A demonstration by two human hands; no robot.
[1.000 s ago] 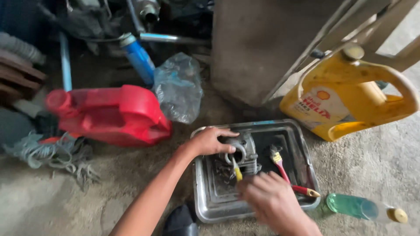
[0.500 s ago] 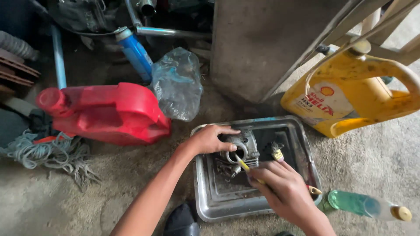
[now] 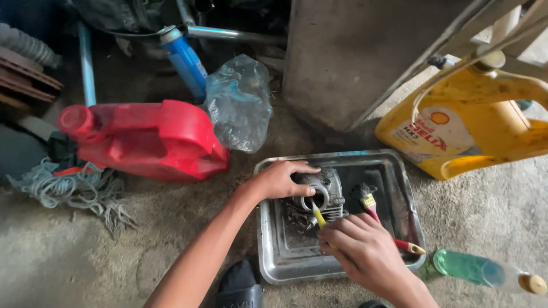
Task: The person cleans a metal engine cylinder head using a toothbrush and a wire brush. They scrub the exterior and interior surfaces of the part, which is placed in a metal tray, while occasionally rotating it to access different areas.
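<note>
Your left hand [image 3: 279,179] is planted on top of the grimy metal engine part [image 3: 319,197], fingers wrapped over its upper edge and clamped on it. That part sits in the metal tray [image 3: 274,251] on the concrete floor [image 3: 142,245], toward the tray's 12 o'clock side. Your right hand [image 3: 362,251] comes in from 5 o'clock with the fingers closed around a small yellow-handled brush [image 3: 317,215], its tip poking into the round opening of the engine part. A second brush with a red handle [image 3: 388,228] lies in the tray just at 3 o'clock of the part, touching nothing you hold. Around the tray: a red plastic jug [image 3: 148,140] on its side at 10 o'clock, a crumpled clear plastic bag [image 3: 237,102] at 11, a blue spray can [image 3: 185,60] behind that, a big yellow oil jug [image 3: 468,131] at 2 o'clock, and a green bottle [image 3: 474,268] lying down at 4 o'clock, just beside the tray corner. Frayed grey rope [image 3: 74,188] is piled well off at 9 o'clock.
</note>
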